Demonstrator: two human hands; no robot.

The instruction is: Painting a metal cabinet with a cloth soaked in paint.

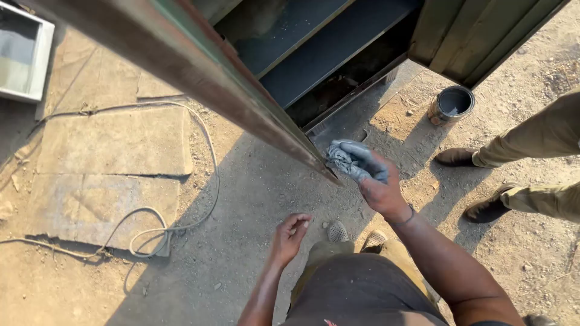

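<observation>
Paint tin (452, 104) beyond metal cabinet (338, 42)

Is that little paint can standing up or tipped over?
Standing up. The paint can sits on the dirt ground with its round open top facing up, grey showing inside.

A grey, paint-soaked rag (349, 158) is gripped in the right hand (377, 187), whose fingers are smeared grey. Rust-brown and dull green are seen on the door edge (199, 66). Dark grey shelves (320, 36) lie far. The tin (452, 104) at far right is rusty outside, grey inside. Khaki trousers (544, 133) and brown shoes (456, 157) are seen right; a pale cable (181, 121) crosses tan ground.
</observation>
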